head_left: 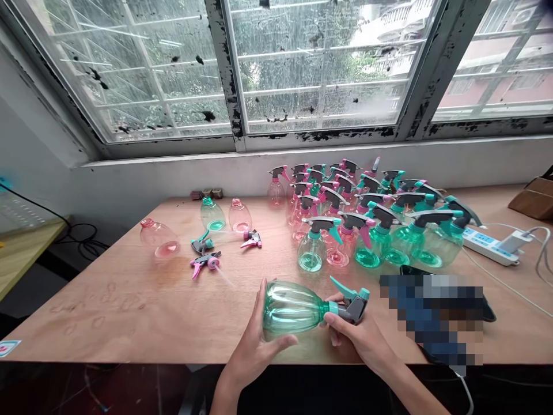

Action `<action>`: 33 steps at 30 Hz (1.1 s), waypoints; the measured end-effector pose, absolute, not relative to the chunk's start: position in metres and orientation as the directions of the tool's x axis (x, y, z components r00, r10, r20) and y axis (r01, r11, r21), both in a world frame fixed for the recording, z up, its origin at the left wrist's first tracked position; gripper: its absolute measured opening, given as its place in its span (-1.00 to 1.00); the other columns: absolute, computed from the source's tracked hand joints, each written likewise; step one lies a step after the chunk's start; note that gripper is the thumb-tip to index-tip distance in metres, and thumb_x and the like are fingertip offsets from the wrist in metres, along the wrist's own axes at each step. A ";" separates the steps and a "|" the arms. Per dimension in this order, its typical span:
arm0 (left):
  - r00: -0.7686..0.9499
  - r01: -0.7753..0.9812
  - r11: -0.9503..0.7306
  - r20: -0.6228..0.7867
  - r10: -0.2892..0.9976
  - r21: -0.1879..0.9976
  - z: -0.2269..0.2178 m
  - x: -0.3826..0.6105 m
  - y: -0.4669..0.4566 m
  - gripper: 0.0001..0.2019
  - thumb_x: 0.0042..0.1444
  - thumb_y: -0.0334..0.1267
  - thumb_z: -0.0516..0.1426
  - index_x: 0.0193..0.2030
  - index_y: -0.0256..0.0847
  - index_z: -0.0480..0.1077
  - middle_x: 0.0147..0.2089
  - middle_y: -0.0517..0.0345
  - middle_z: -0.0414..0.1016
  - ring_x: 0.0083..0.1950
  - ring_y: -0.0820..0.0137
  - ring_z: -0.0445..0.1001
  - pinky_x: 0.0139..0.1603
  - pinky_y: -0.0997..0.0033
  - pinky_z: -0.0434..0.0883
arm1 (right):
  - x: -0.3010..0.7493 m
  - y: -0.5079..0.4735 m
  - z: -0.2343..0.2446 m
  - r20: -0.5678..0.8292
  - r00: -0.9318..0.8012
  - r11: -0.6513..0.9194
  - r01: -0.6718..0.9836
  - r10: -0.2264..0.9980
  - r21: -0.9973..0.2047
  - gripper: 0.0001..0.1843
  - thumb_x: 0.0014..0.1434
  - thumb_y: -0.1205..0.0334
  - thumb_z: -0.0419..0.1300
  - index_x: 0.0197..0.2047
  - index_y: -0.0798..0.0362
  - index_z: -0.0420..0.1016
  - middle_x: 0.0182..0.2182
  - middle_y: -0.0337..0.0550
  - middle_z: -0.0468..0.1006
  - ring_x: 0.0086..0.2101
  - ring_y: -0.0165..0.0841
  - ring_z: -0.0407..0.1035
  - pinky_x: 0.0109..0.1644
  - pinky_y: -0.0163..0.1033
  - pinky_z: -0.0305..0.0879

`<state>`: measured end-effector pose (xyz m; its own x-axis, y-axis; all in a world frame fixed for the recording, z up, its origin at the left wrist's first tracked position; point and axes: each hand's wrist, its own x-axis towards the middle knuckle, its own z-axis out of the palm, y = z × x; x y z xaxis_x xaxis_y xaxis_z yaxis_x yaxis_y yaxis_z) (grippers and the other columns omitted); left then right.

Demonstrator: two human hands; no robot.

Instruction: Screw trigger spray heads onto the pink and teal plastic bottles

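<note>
fingers [281, 343] of left hand [253, 349] and right hand [360, 340] grip one green bottle [294, 308]; three capless bottles [158, 239], three loose triggers [206, 262].

A wide window with grimy, streaked panes and peeling black-and-grey metal frames [235, 75] runs across the whole top of the view. White bars stand outside the glass, with greenery and a pinkish building beyond (the dirt hides anything finer). Flat, soft daylight comes in through it. Under the sill lies a plain white plastered wall [129, 178]. A broad light-brown plywood table [129, 311] stands against that wall. At the far left shows the corner of a second, yellowish wooden table [26, 248], with dark floor [34, 288] between the two.
</note>
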<state>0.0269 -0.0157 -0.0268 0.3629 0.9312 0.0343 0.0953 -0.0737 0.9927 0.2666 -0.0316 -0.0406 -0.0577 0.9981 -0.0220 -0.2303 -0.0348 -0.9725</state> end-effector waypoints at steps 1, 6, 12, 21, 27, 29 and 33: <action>0.369 0.086 -0.066 0.030 0.929 0.994 -0.027 0.027 -0.016 0.03 0.15 -0.13 0.30 0.50 0.19 -0.38 0.58 0.10 -0.23 0.55 0.06 -0.14 0.51 -0.02 -0.08 | 0.267 -0.032 -0.041 -0.026 -0.060 -0.040 -0.229 0.998 -0.973 -0.61 0.12 0.00 0.41 -0.15 0.06 0.42 -0.64 -0.34 0.53 -0.63 -0.41 0.36 -0.52 -0.31 0.31; 0.395 0.104 -0.086 0.038 0.918 0.991 -0.022 0.028 -0.014 -0.01 0.17 -0.16 0.29 0.49 0.22 -0.35 0.58 0.12 -0.21 0.55 0.08 -0.15 0.52 -0.01 -0.08 | 0.269 -0.030 -0.045 -0.019 -0.068 -0.037 -0.269 0.998 -0.963 -0.68 0.19 0.05 0.37 -0.15 0.04 0.40 -0.58 -0.31 0.58 -0.64 -0.43 0.37 -0.52 -0.32 0.32; 0.371 0.182 -0.133 0.057 0.927 0.974 -0.020 0.029 -0.014 -0.05 0.21 -0.20 0.25 0.48 0.30 -0.37 0.58 0.17 -0.20 0.55 0.07 -0.15 0.52 -0.07 -0.15 | 0.267 -0.028 -0.044 -0.029 -0.059 -0.045 -0.296 0.998 -0.954 -0.68 0.18 0.05 0.38 -0.17 0.04 0.39 -0.54 -0.29 0.60 -0.64 -0.44 0.38 -0.53 -0.33 0.31; 0.380 0.128 -0.086 0.031 0.924 0.988 -0.022 0.029 -0.015 -0.03 0.16 -0.18 0.30 0.49 0.19 -0.28 0.58 0.12 -0.20 0.56 0.08 -0.19 0.52 0.02 -0.10 | 0.268 -0.030 -0.040 -0.039 -0.066 -0.055 -0.254 0.997 -0.966 -0.67 0.18 0.02 0.37 -0.17 0.03 0.39 -0.61 -0.32 0.55 -0.64 -0.41 0.36 -0.50 -0.30 0.31; 0.362 0.162 -0.081 0.017 0.932 0.983 -0.021 0.028 -0.014 -0.02 0.19 -0.20 0.28 0.49 0.26 -0.36 0.58 0.13 -0.21 0.56 0.06 -0.17 0.52 -0.09 -0.15 | 0.265 -0.032 -0.039 -0.025 -0.053 -0.035 -0.188 0.998 -0.981 -0.66 0.17 -0.01 0.37 -0.16 0.04 0.44 -0.66 -0.34 0.50 -0.62 -0.37 0.35 -0.49 -0.26 0.33; 0.349 0.138 -0.069 0.016 0.937 0.988 -0.023 0.028 -0.015 0.05 0.13 -0.18 0.32 0.50 0.21 -0.37 0.58 0.10 -0.23 0.56 0.04 -0.20 0.52 -0.08 -0.17 | 0.265 -0.032 -0.038 -0.021 -0.054 -0.031 -0.182 0.998 -0.983 -0.66 0.16 -0.02 0.37 -0.16 0.04 0.45 -0.65 -0.33 0.50 -0.61 -0.37 0.35 -0.49 -0.26 0.34; 0.343 0.128 -0.022 -0.024 0.939 0.991 -0.025 0.028 -0.015 -0.03 0.18 -0.13 0.28 0.50 0.16 -0.33 0.59 0.11 -0.28 0.56 0.03 -0.23 0.52 -0.06 -0.10 | 0.265 -0.031 -0.037 -0.026 -0.059 -0.038 -0.206 0.998 -0.978 -0.65 0.16 -0.03 0.37 -0.16 0.03 0.44 -0.66 -0.34 0.50 -0.62 -0.39 0.34 -0.50 -0.27 0.33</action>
<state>0.0277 -0.0152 -0.0245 0.3429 0.9391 -0.0239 0.1283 -0.0217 0.9915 0.2647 -0.0313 -0.0369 -0.0593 0.9979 -0.0264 -0.2062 -0.0382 -0.9778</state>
